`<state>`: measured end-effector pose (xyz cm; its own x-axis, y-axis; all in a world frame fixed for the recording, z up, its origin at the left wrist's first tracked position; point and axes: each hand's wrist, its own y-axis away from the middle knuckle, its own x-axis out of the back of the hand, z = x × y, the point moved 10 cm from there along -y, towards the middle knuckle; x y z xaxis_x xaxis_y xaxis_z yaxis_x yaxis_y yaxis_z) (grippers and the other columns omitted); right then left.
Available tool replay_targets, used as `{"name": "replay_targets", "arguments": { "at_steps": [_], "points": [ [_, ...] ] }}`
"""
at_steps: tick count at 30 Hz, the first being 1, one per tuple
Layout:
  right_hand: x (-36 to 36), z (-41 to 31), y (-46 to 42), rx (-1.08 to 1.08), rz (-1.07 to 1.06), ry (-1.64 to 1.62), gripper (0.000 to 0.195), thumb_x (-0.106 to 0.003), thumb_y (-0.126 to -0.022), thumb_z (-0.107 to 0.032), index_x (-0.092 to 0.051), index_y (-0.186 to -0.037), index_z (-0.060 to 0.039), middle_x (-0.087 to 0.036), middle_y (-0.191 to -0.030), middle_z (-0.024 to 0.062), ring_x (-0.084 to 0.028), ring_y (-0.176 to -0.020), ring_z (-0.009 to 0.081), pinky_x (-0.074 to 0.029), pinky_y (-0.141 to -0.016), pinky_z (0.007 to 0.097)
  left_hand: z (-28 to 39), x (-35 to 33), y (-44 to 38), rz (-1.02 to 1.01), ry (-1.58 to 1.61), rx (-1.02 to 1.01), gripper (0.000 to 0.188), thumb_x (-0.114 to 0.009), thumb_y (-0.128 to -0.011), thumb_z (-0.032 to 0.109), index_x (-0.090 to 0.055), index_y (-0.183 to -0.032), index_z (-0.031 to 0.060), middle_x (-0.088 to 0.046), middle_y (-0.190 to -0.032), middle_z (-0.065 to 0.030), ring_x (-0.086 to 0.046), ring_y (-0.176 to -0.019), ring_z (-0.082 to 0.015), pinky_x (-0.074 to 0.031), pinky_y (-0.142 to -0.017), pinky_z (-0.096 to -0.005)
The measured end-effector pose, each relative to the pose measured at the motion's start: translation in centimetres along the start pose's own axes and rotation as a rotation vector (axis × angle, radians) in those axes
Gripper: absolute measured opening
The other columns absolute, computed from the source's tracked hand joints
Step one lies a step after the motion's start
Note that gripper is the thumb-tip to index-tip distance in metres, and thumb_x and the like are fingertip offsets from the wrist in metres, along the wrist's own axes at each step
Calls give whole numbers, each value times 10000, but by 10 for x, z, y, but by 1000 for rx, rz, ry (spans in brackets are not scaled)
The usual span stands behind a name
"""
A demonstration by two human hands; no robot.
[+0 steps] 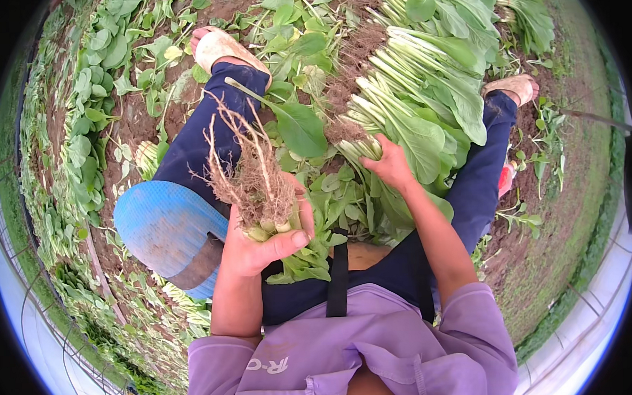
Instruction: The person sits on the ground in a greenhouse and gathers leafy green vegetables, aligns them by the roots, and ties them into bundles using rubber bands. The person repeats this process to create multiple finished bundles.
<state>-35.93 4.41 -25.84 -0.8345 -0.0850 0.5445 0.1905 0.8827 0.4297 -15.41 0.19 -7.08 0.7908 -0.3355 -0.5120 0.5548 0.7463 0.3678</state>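
My left hand (270, 233) is closed around a bunch of leafy greens (303, 260), its soil-covered roots pointing up and its leaves hanging below the fist. To the right, my right hand (390, 161) grips the pale stems of more leafy greens (364, 148) at the near end of a long row. In that row of leafy greens (427, 84), the roots lie to the left and the broad leaves to the right. A single loose leaf (300, 127) lies between the two hands, beyond them. My right palm and the ends of some fingers are hidden.
A blue knee pad (165, 229) covers my left knee. My bare-toed feet in pale wraps rest on soil on both sides. Scattered leaves and uprooted plants (84, 148) cover the ground at left. Another bundle of greens (523, 12) lies at the top right. A thin rod (595, 119) juts in at right.
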Motion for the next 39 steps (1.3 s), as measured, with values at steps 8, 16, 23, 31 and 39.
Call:
{"name": "replay_targets", "arguments": {
  "at_steps": [8, 16, 23, 31, 39],
  "points": [
    [107, -122, 52, 72, -231, -785, 302, -677, -658, -44, -514, -910, -12, -565, -740, 64, -549, -607, 147, -460, -595, 272, 0, -18, -18, 48, -76, -121, 382, -708, -649, 83, -484, -950, 9, -562, -743, -64, -545, -641, -131, -446, -591, -252],
    [83, -164, 70, 155, -174, -737, 329, -676, -681, -15, -522, -971, -14, -561, -828, 22, -533, -683, 96, -454, -522, 231, -30, -41, -48, 74, 168, -202, 270, -673, -697, 74, -550, -922, -8, -590, -816, -74, -579, -704, -154, -478, -648, -286],
    [63, -178, 72, 209, -166, -677, 400, -704, -678, -91, -503, -1010, 5, -575, -859, 42, -545, -732, 106, -464, -629, 249, -30, -33, -46, 87, 308, -188, 276, -661, -688, -6, -541, -934, 30, -597, -851, -33, -579, -747, -130, -473, -684, -272],
    [103, -199, 74, 197, -120, -406, 341, -698, -711, -159, -537, -976, -17, -568, -868, 17, -511, -787, 92, -415, -737, 248, 11, -34, -27, 16, 366, -285, 267, -635, -685, 4, -561, -942, -2, -610, -863, -63, -592, -777, -153, -478, -723, -290],
    [115, -304, 103, 413, -156, 749, 459, -685, -656, -222, -502, -978, 49, -586, -820, 155, -572, -734, 285, -432, -680, 332, 24, -39, -15, -126, 473, -293, 265, -592, -691, -10, -550, -952, -21, -604, -882, -98, -595, -794, -186, -485, -728, -312]
  ]
}}
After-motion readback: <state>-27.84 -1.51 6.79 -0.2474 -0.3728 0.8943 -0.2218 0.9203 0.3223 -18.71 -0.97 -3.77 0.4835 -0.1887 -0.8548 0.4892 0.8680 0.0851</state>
